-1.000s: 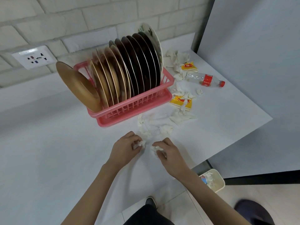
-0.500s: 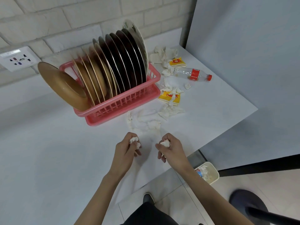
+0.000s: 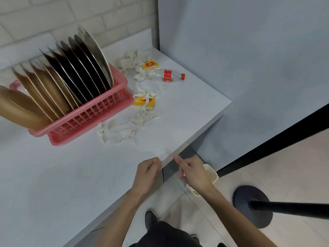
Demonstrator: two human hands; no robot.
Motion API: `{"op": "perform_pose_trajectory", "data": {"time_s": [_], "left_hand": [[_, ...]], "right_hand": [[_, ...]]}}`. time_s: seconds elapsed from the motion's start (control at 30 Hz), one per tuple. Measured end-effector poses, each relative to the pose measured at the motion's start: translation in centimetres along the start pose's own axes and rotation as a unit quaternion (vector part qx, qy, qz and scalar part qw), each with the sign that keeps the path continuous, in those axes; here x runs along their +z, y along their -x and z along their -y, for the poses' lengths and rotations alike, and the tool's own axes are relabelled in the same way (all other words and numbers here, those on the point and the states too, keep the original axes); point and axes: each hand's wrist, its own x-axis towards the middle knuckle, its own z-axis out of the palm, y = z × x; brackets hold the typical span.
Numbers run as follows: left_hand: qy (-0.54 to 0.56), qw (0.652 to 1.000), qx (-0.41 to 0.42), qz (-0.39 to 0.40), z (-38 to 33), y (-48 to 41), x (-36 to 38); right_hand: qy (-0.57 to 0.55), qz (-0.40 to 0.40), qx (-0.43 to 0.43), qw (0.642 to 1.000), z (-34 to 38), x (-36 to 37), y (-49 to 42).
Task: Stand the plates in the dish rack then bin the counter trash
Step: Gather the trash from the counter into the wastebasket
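Observation:
Several dark and tan plates (image 3: 85, 68) stand upright in the pink dish rack (image 3: 92, 113). One tan plate (image 3: 19, 111) leans against the rack's left end. Torn tissue scraps (image 3: 115, 132), two yellow wrappers (image 3: 145, 103) and a clear plastic bottle (image 3: 165, 75) with a red label lie on the white counter (image 3: 53, 175) to the right of the rack. My left hand (image 3: 147, 173) is a closed fist at the counter's front edge. My right hand (image 3: 194, 173) is past the edge, curled above the small cream bin (image 3: 212, 175) on the floor. The tissue in both hands is mostly hidden.
A grey wall panel (image 3: 249, 50) bounds the counter on the right. On the tiled floor, a dark round stand base (image 3: 252, 205) with a black pole sits right of the bin. My dark shoe (image 3: 150, 220) is below the counter edge.
Both hands lifted tissue scraps from the counter and drew back toward the front edge. My right hand has moved off the counter to above the bin. The view has swung right.

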Motion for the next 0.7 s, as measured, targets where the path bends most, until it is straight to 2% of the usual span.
{"op": "perform_pose_trajectory", "data": {"time_s": [0.23, 0.43, 0.53, 0.7], "left_hand": [[-0.068, 0.997, -0.006, 0.043, 0.1, 1.1, 7.8], [-0.105, 0.993, -0.023, 0.054, 0.5, 1.9, 12.5], [-0.115, 0.992, -0.023, 0.052, 1.1, 1.9, 14.3], [-0.140, 0.986, -0.051, 0.072, 2.5, 1.2, 17.0]], "right_hand": [[0.023, -0.041, 0.047, 0.998, -4.9, -5.4, 2.3], [0.069, -0.035, -0.014, 0.997, -9.2, -9.3, 3.7], [0.044, -0.034, -0.016, 0.998, -11.6, -10.5, 4.0], [-0.005, -0.053, 0.066, 0.996, -15.1, -11.8, 4.6]]}}
